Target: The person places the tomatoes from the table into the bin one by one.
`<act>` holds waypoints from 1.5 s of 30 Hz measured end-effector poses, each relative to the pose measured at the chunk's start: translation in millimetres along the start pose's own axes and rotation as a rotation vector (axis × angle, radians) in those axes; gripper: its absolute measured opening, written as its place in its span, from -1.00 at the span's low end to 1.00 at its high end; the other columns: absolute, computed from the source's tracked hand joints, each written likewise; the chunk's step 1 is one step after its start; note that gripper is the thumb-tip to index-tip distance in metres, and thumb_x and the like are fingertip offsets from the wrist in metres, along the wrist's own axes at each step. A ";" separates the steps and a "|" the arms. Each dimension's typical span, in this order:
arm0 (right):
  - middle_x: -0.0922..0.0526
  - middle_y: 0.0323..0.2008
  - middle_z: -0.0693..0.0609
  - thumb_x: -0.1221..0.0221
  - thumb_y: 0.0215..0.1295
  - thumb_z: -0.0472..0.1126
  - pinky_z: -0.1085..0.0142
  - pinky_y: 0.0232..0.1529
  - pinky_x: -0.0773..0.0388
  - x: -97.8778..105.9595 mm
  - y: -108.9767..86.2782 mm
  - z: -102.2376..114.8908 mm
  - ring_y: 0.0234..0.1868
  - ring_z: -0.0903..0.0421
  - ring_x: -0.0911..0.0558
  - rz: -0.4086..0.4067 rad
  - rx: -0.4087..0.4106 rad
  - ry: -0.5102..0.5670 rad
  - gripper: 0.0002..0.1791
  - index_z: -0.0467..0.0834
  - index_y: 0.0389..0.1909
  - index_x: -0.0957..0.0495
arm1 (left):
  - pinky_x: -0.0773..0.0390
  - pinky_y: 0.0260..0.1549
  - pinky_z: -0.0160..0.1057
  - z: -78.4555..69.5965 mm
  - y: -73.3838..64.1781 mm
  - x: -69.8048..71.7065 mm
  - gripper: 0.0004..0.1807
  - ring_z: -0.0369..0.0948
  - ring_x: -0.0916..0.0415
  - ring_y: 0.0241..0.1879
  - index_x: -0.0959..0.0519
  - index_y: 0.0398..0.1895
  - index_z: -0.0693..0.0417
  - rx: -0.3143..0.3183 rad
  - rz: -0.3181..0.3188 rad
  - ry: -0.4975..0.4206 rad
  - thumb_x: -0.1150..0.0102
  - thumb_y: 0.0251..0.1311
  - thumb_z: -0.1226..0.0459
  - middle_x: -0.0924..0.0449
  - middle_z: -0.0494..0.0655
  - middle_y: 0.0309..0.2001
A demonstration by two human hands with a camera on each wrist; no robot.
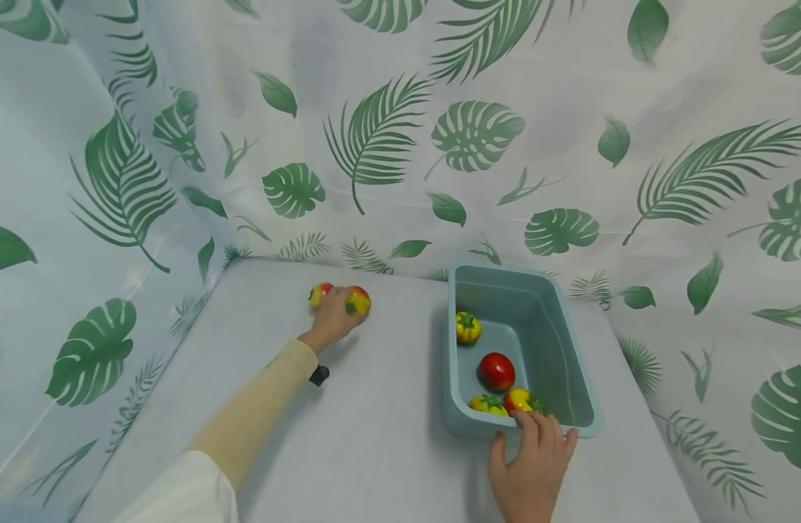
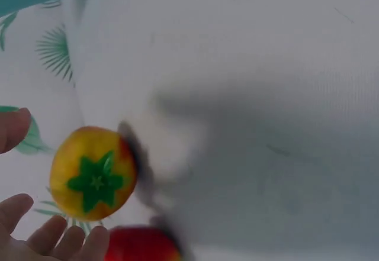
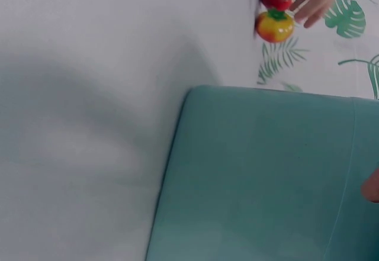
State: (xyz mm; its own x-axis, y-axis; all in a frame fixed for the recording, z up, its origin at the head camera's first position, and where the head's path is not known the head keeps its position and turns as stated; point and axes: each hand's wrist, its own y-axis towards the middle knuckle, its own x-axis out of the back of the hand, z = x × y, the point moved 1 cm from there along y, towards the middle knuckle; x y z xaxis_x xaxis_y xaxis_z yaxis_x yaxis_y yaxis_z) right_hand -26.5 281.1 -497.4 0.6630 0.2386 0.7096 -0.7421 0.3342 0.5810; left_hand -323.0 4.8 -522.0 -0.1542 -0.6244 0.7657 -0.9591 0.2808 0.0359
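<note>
Well, at eleven o'clock my left hand [image 1: 335, 317] is over a two-tone fruit [image 1: 359, 299] and its neighbour [image 1: 319, 293], thumb and fingers apart; whether they touch either, I cannot tell. At one o'clock my right hand [image 1: 534, 468] grips the bin [image 1: 549, 335] by its near rim. Inside, a yellow fruit [image 1: 468, 328] lies toward ten o'clock, a red fruit [image 1: 497, 372] near the middle, two more fruits [image 1: 518, 399] toward six.

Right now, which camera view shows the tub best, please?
The head view: it shows the tub from above, rim and inside, with the right hand hiding a little near rim. The right wrist view shows only its outside; the left wrist view, just a small piece.
</note>
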 end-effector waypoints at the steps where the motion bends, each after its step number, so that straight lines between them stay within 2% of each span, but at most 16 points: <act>1: -0.45 -0.05 -0.24 -0.33 -0.08 -0.38 -0.31 0.39 0.26 0.0 -0.3 -0.2 0.14 -0.26 -0.33 0.000 0.000 -0.003 -0.49 -0.32 -0.03 -0.45 | -0.34 0.25 0.04 0.5 1.0 -4.0 -0.27 0.11 -0.28 0.25 -0.29 0.34 0.23 0.001 0.001 0.009 -0.35 0.16 0.18 -0.27 0.22 0.29; 6: -0.45 -0.06 -0.24 -0.31 -0.08 -0.37 -0.32 0.39 0.25 0.7 0.2 -1.3 0.13 -0.27 -0.34 -0.017 0.016 -0.001 -0.50 -0.31 -0.03 -0.45 | -0.40 0.21 0.01 -0.1 6.3 -17.3 -0.30 0.10 -0.24 0.22 -0.31 0.32 0.20 -0.008 -0.027 0.057 -0.36 0.14 0.20 -0.21 0.20 0.25; 11: -0.45 -0.06 -0.23 -0.31 -0.08 -0.37 -0.31 0.39 0.26 0.8 -0.7 -1.9 0.13 -0.25 -0.33 -0.007 0.001 -0.008 -0.50 -0.30 -0.03 -0.45 | -0.45 0.14 0.02 -2.3 13.2 -21.5 -0.28 0.13 -0.22 0.17 -0.28 0.34 0.24 -0.024 -0.061 0.124 -0.34 0.16 0.20 -0.18 0.24 0.18; 15: -0.45 -0.06 -0.22 -0.31 -0.07 -0.36 -0.32 0.39 0.26 1.0 -1.0 -1.9 0.13 -0.24 -0.33 0.000 0.001 -0.012 -0.51 -0.29 -0.04 -0.45 | -0.48 0.08 0.06 -0.9 18.2 -23.4 -0.29 0.17 -0.19 0.18 -0.32 0.29 0.22 0.021 -0.087 0.100 -0.39 0.11 0.21 -0.14 0.26 0.17; 18: -0.44 -0.07 -0.22 -0.30 -0.07 -0.35 -0.33 0.38 0.25 0.5 -0.6 -0.7 0.13 -0.24 -0.33 -0.008 0.015 -0.008 -0.51 -0.30 -0.04 -0.45 | -0.46 0.11 0.08 3.9 19.7 -22.9 -0.29 0.17 -0.17 0.23 -0.32 0.27 0.20 0.043 -0.096 0.068 -0.42 0.09 0.22 -0.13 0.26 0.21; 26: -0.45 -0.10 -0.24 -0.27 -0.06 -0.34 -0.35 0.36 0.22 1.2 0.4 0.2 0.11 -0.25 -0.34 -0.043 0.037 0.003 -0.54 -0.32 -0.05 -0.45 | -0.34 0.27 0.01 7.0 22.2 -22.2 -0.35 0.05 -0.29 0.20 -0.25 0.28 0.22 0.014 -0.022 0.048 -0.32 0.15 0.33 -0.33 0.18 0.21; 34: -0.44 -0.11 -0.23 -0.28 -0.05 -0.34 -0.36 0.36 0.21 1.2 -0.6 -0.2 0.10 -0.25 -0.34 -0.038 0.034 -0.002 -0.55 -0.31 -0.06 -0.45 | -0.48 0.11 0.02 11.5 18.2 -27.8 -0.21 0.11 -0.30 0.13 -0.23 0.44 0.05 -0.036 0.023 0.147 -0.35 0.13 0.31 -0.18 0.22 0.22; 37: -0.45 -0.11 -0.24 -0.28 -0.06 -0.35 -0.36 0.36 0.21 1.6 -0.6 -0.8 0.09 -0.25 -0.34 -0.043 0.036 0.001 -0.54 -0.32 -0.06 -0.45 | -0.47 0.11 0.07 10.9 16.0 -30.2 -0.22 0.15 -0.28 0.15 -0.26 0.38 0.11 -0.023 0.018 0.125 -0.39 0.11 0.20 -0.17 0.26 0.22; 39: -0.44 -0.11 -0.24 -0.30 -0.07 -0.36 -0.36 0.36 0.21 1.8 -0.8 -0.6 0.10 -0.25 -0.34 -0.041 0.034 -0.002 -0.53 -0.32 -0.06 -0.45 | -0.46 0.12 0.10 10.2 15.1 -31.2 -0.28 0.17 -0.28 0.17 -0.30 0.30 0.15 -0.004 -0.007 0.076 -0.38 0.10 0.17 -0.19 0.28 0.21; 45: -0.44 -0.10 -0.23 -0.33 -0.08 -0.38 -0.35 0.37 0.22 2.6 -0.3 1.2 0.11 -0.24 -0.33 -0.019 0.023 -0.014 -0.51 -0.32 -0.05 -0.45 | -0.44 0.15 0.06 9.6 14.9 -33.1 -0.51 0.13 -0.29 0.17 -0.37 0.16 0.16 0.001 -0.055 0.008 -0.24 0.19 0.24 -0.24 0.25 0.15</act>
State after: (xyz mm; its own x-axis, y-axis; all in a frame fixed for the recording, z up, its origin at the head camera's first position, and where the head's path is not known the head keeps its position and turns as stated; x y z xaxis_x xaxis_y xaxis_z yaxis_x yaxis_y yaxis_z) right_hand -24.7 280.5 -495.2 0.6757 0.2199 0.7036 -0.7316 0.3179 0.6031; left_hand -334.5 22.7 -553.0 -0.0995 -0.6334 0.7674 -0.9663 0.2455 0.0773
